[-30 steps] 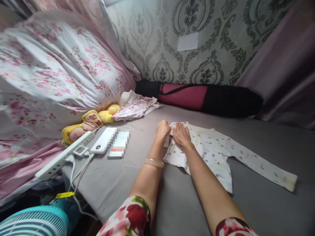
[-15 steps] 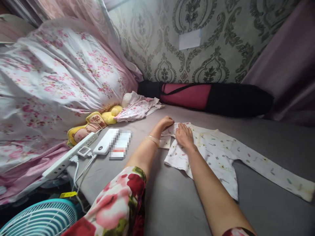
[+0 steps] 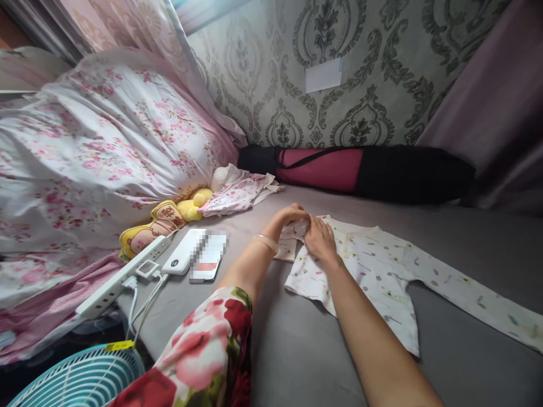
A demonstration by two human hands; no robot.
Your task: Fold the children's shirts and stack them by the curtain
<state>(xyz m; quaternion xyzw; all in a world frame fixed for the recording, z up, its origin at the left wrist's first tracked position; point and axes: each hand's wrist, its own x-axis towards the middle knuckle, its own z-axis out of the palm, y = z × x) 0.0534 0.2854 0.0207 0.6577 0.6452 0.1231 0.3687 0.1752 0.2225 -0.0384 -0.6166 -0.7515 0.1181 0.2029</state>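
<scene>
A small white long-sleeved shirt (image 3: 373, 263) with a scattered print lies spread on the grey bed sheet (image 3: 288, 345). Its right-side sleeve stretches out toward the right edge, while the other sleeve is folded in under my left hand. My left hand (image 3: 293, 216) has its fingers curled over the shirt's upper left edge, pinching the cloth; the fingertips are partly hidden. Close beside it, my right hand (image 3: 320, 238) rests flat on the shirt near the shoulder, fingers extended. The two hands nearly touch at the fingertips.
Left of my arms lie a phone (image 3: 211, 257), a white power bank (image 3: 185, 251) and a power strip (image 3: 123, 277) with cables. A teal fan (image 3: 80, 379) stands at lower left. Beyond are yellow plush toys (image 3: 193, 204), folded clothes (image 3: 240, 192) and a long black-and-red bag (image 3: 322, 169).
My left hand has shifted right along the shirt's edge, closer to my right hand. The right hand stays on the shirt in nearly the same spot. The view has tilted slightly.
</scene>
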